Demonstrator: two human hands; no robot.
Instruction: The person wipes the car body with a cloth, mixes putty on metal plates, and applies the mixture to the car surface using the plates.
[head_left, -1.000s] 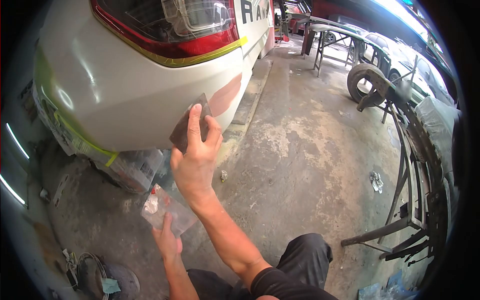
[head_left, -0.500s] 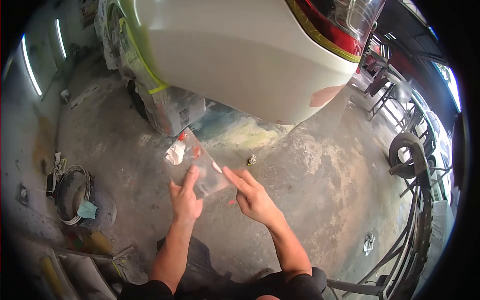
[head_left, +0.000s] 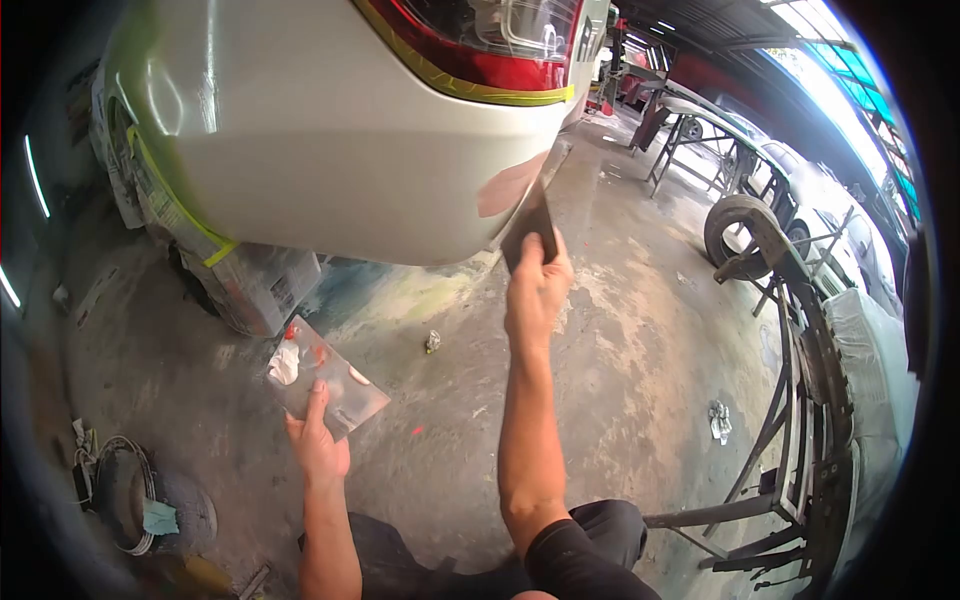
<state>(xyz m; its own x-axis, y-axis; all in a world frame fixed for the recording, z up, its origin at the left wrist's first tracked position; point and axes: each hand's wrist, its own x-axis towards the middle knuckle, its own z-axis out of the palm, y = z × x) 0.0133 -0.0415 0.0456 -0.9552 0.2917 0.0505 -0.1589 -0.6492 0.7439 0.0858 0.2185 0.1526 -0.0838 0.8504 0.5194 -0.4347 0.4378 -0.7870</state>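
Note:
My left hand (head_left: 320,440) grips a clear flat plate (head_left: 345,405) by its lower edge, thumb on top. White paste (head_left: 285,363) and small red-orange smears lie on the plate. Held out at the car's corner, my right hand (head_left: 538,285) is closed on a dark flat spreader (head_left: 530,228). The spreader's edge is at the rim of the white bumper (head_left: 370,190), beside a pinkish patch (head_left: 508,190); whether it touches is unclear.
Yellow tape borders the red tail light (head_left: 500,68). Plastic sheeting (head_left: 265,285) covers the wheel. A bucket (head_left: 185,510) stands lower left. On the right are a tire (head_left: 735,238) and metal frames (head_left: 790,400). Crumpled scraps (head_left: 720,423) lie on the floor.
My right hand has moved from the plate up to the bumper's corner, and the dark spreader now shows. The view has shifted right; the plate and my left hand sit lower left.

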